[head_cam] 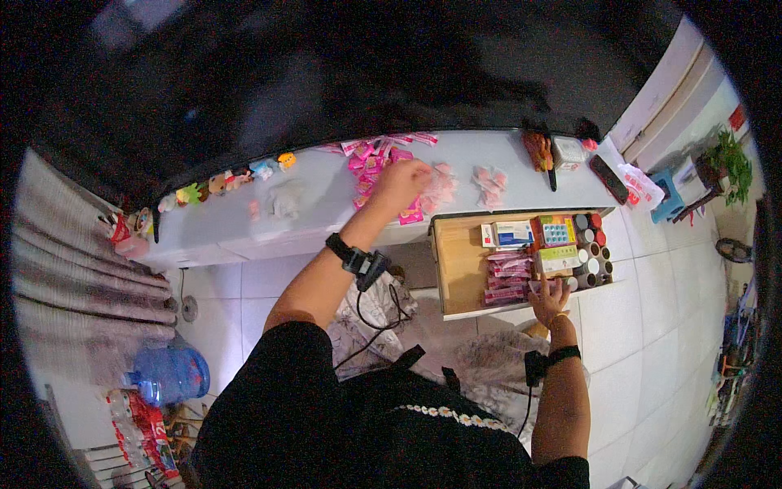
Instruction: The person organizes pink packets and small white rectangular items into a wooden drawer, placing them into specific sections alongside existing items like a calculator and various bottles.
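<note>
My left hand [405, 182] reaches over the white cabinet top, between bright pink packets [368, 177] and a pile of pale pink wrapped pieces [441, 188]. Its fingers are bent, and whether they hold something cannot be told. A smaller group of pale pink wrapped pieces [490, 186] lies to the right. My right hand [551, 301] is at the front of the open drawer [461, 269], fingers spread, beside a small item near its fingertips. In the drawer are pink sachets [508, 278], a blue and white box [513, 235], a blister pack [556, 234] and several small bottles [589, 266].
Small toy figures [229, 181] and a clear plastic bag [285, 200] are on the left of the cabinet top. At its right end lie a dark elongated case [608, 178] and a clear container [568, 151]. A blue water jug [171, 374] stands on the floor at left.
</note>
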Motion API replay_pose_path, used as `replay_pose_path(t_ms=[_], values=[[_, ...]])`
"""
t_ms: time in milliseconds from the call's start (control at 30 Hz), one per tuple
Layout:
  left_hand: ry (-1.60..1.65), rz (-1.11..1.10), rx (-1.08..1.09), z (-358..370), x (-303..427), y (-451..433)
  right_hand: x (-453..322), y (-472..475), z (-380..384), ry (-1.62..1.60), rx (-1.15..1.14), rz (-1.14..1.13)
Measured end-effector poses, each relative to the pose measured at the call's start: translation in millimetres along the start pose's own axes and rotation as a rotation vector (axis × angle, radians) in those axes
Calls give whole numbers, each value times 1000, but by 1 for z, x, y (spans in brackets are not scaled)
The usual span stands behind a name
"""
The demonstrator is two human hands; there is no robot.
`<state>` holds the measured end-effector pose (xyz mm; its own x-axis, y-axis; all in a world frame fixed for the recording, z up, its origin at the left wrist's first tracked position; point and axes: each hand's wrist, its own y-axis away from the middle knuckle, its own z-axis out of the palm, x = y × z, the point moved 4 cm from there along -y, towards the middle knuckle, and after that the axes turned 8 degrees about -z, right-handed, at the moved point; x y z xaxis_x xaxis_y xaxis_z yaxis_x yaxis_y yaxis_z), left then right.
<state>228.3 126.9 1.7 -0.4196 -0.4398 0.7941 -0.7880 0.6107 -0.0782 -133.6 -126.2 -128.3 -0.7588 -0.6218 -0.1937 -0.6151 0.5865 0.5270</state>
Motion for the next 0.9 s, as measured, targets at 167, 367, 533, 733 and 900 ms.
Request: replay_pose_path(t_ms=[167,367,533,733,900], values=[[133,-110,317,-63,-92,-20,3,-3,1,76,36,-3],[-450,-249,401,-94,-141,-33,9,-5,5,183,17,-37],[-608,-382,353,-105,-183,-63,12,-15,11,252,14,-155],[-707,-523,277,-111,-184,-75,12,-22,17,204,-67,-64],[-756,-476,250,-86,-189,-94,102,-56,55,286,199,-264]])
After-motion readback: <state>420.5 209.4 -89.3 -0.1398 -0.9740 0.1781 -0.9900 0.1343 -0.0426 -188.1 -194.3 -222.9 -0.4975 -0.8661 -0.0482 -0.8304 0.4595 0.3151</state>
